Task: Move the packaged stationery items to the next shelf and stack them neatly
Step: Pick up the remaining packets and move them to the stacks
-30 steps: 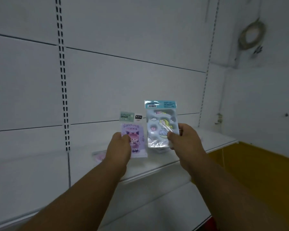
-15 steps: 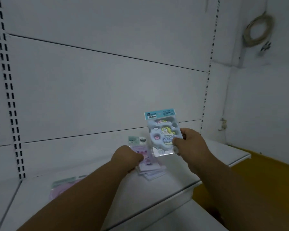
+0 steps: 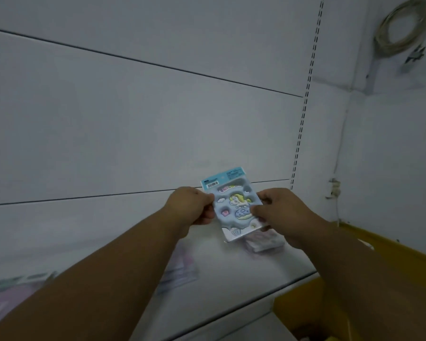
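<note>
A blue unicorn sticker pack [image 3: 233, 205] with a barcode header is held tilted just above the white shelf [image 3: 244, 271]. My left hand [image 3: 191, 206] pinches its left edge and my right hand [image 3: 278, 212] grips its right edge. Under its lower right corner lies a small stack of pink and purple packs [image 3: 265, 241], partly hidden by my right hand. Another pale pack [image 3: 182, 269] lies flat on the shelf beneath my left forearm. More packs [image 3: 12, 289] lie blurred at the far left.
White slotted back panels rise behind the shelf, with an upright rail [image 3: 303, 114] at the right. A coiled cable [image 3: 401, 25] hangs on the right wall. A yellow surface [image 3: 384, 244] and a yellow box [image 3: 303, 311] sit at the lower right.
My left hand has let go of the purple pack, which now lies on the stack, and has moved right onto the unicorn pack. The pack has dropped lower toward the stack.
</note>
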{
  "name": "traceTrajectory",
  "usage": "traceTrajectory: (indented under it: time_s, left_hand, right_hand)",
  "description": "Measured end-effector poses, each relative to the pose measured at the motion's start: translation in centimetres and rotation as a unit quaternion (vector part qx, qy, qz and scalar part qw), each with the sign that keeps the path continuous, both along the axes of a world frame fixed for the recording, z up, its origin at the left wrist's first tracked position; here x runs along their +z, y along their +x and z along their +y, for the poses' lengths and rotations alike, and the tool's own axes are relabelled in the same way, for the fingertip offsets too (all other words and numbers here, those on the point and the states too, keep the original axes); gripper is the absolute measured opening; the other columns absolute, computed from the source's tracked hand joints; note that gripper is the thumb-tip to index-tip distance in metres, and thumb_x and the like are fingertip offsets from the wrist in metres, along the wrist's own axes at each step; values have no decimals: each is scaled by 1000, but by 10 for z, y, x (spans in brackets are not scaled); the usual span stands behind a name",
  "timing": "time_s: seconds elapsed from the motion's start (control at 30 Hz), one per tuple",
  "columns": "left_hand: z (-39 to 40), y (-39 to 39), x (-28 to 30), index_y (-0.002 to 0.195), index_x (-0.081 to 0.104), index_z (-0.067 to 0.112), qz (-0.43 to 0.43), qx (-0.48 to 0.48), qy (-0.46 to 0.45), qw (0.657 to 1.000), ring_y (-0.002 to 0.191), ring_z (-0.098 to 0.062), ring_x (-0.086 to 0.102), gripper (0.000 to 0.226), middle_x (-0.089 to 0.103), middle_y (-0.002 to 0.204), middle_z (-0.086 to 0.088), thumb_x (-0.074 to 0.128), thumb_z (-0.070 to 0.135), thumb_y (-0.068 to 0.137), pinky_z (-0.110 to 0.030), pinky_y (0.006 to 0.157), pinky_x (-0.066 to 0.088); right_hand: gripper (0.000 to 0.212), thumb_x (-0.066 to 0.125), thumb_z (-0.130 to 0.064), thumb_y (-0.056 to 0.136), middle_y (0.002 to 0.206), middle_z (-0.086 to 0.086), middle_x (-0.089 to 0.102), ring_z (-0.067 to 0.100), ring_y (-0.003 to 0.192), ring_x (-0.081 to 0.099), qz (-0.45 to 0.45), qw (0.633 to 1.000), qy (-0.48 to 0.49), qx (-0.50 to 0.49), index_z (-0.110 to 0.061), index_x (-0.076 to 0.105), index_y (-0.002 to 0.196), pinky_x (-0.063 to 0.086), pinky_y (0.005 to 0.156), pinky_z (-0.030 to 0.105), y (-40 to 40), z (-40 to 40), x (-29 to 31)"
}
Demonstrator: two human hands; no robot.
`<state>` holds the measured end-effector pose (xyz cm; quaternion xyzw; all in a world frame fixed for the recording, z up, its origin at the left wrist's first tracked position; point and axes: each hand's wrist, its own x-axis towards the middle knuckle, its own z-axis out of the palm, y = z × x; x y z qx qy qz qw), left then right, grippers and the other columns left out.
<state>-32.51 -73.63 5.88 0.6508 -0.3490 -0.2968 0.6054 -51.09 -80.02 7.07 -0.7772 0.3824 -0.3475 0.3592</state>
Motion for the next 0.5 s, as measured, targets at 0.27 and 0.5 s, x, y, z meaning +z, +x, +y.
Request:
traceTrajectory:
  time_s: [0.27,0.5]
  left_hand:
    - [-95,-35,-24,80,59,-4,-75,54,150,984,35,-18,60,15,66,57,-15,59,7,90,-27,38,53]
    - [-111,-32,-41,69,67,-2,-232,98,232,940,46,-24,65,26,73,68,-17,70,20,82,-33,54,60]
  right_hand:
    - [16,63,-23,83,70,-1,52,18,68,54,285,943,-163,-52,-13,52,79,37,49,21,-11,-98,-23]
    - [21,62,-32,85,94,5,54,24,89,56,323,914,-244,-10,-14,51,90,43,64,28,-11,-117,-45]
